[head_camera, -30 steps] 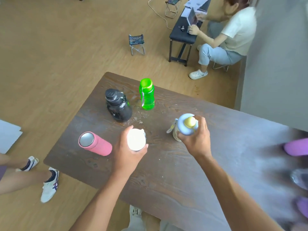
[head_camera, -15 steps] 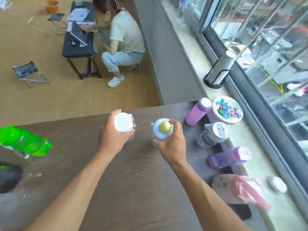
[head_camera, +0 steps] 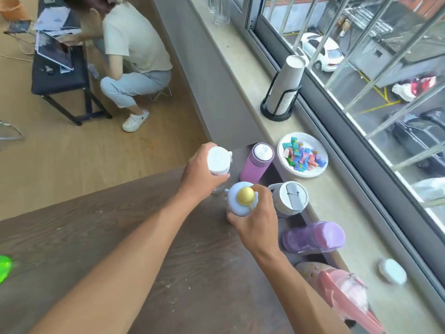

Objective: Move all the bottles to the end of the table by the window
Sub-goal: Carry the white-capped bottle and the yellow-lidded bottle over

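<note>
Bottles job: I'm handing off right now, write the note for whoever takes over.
Left hand: closed on the white-capped clear bottle, at the window end.
Right hand: closed on the pale blue bottle with a yellow knob, beside it.
Already at the window end of the table: purple flask, grey-lidded bottle, lilac bottle, pink bottle.
Left: set both held bottles down, then fetch the green bottle at the far left edge. Others may sit out of view.

The window end of the table point(head_camera: 149, 237) is crowded: at 1 o'clock a mauve flask point(head_camera: 256, 162), at 3 o'clock a grey-lidded bottle point(head_camera: 290, 198), at 4 o'clock a purple bottle point(head_camera: 313, 237). Bare tabletop is left at 7 o'clock.
</note>
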